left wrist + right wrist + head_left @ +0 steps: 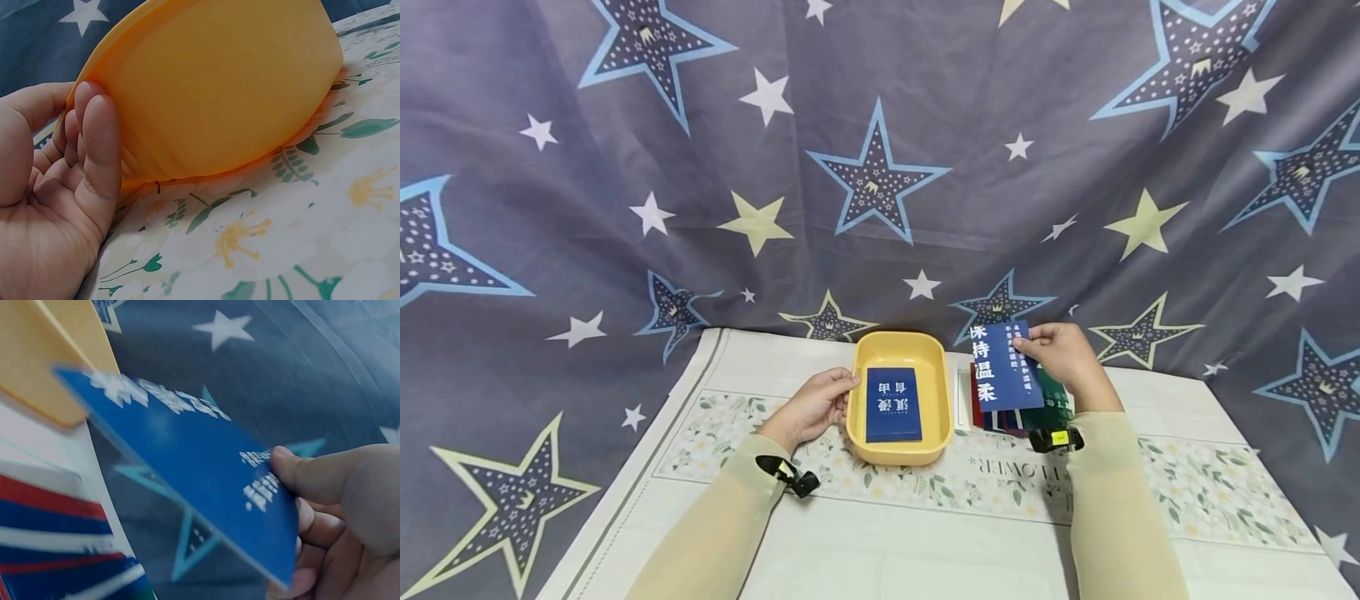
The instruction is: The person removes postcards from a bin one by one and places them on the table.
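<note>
My right hand (1063,354) pinches a blue card (1011,367) with white characters between thumb and fingers. It holds the card up above several other cards; in the right wrist view the card (181,462) is tilted. On the table, the left hand (816,404) grips the left rim of a yellow plastic tray (936,392). The left wrist view shows its fingers (100,134) against the outer wall of the tray (219,81). A dark blue card (892,417) with white characters lies flat inside the tray.
Red, blue, white and green cards (1056,408) lie overlapping right of the tray, partly hidden by the raised card. A white tablecloth (887,542) with a floral band covers the table. A dark curtain (970,183) with stars hangs at its back edge.
</note>
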Motion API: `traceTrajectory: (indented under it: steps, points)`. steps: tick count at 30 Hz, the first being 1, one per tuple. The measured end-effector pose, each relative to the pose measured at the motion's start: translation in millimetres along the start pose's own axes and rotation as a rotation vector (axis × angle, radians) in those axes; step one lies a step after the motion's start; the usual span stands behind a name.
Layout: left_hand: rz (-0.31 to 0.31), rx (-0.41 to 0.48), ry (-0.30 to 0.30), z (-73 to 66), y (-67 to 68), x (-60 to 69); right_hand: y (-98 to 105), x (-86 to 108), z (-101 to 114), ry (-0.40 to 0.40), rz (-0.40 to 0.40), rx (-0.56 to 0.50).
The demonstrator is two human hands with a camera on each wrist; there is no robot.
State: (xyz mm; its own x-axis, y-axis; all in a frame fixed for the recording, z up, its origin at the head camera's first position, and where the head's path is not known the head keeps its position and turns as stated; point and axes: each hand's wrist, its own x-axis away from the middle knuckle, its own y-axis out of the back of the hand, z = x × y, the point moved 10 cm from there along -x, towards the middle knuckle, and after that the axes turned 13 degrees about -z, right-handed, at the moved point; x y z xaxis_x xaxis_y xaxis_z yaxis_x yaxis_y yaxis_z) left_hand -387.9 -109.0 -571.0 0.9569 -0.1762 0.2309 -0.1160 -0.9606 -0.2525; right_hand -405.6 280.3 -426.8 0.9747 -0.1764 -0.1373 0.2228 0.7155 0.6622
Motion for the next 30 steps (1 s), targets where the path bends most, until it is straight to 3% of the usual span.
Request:
traceTrajectory:
  steps: [8,13,20,25,30]
  points:
    - [0.003,-0.012,-0.013,-3.0,0.7,0.9,30,-6.0,-49,-0.084,-0.003,0.078]
    - [0.01,-0.008,-0.007,-3.4,-1.2,0.5,38,-5.2,-86,-0.175,-0.007,0.091]
    - [0.007,-0.001,-0.005,-2.1,-1.2,1.8,34,-9.0,-116,-0.211,0.002,0.074]
    - [0.006,-0.001,-0.005,-2.1,-1.4,2.0,21,-9.9,-128,-0.255,0.028,0.063]
    - [0.009,-0.003,-0.006,-2.5,-1.7,2.3,13,-8.6,-130,-0.237,0.034,0.082]
